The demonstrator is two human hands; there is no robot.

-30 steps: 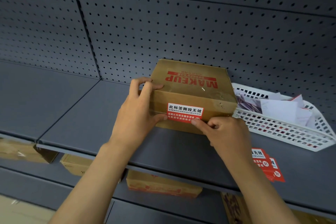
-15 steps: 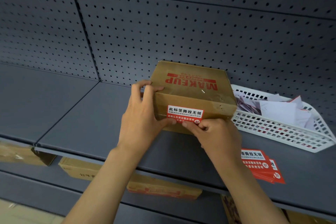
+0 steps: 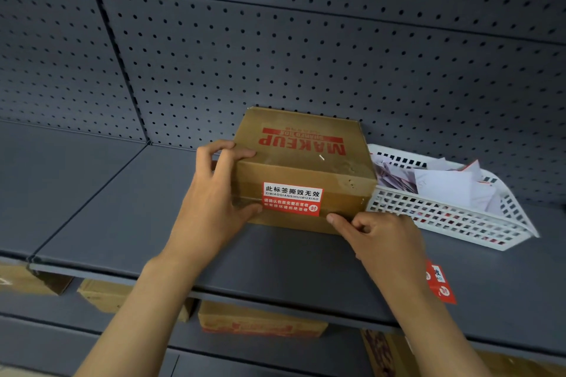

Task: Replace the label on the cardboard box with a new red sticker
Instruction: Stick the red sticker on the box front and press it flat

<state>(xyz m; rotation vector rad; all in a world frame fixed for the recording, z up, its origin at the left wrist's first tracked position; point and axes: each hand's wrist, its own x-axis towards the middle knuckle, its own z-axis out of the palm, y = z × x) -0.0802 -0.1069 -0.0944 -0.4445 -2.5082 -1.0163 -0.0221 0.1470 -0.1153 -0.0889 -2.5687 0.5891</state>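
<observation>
A brown cardboard box [image 3: 301,147] printed "MAKEUP" in red stands on the grey shelf [image 3: 137,217]. A red and white sticker [image 3: 292,199] is stuck flat on its front face. My left hand [image 3: 217,199] grips the box's left front corner, fingers over the top edge and thumb on the front beside the sticker. My right hand [image 3: 379,239] is curled, its fingertip touching the box front just below and right of the sticker's lower right corner; nothing shows in that hand.
A white plastic basket [image 3: 453,217] with paper scraps sits right of the box. Red stickers [image 3: 441,281] lie on the shelf, partly behind my right wrist. A pegboard wall [image 3: 275,55] backs the shelf. More cardboard boxes [image 3: 260,321] lie on the shelf below.
My right hand has slid right along the sticker's lower edge, from under its middle to past its lower right corner. The left hand has kept its hold on the box.
</observation>
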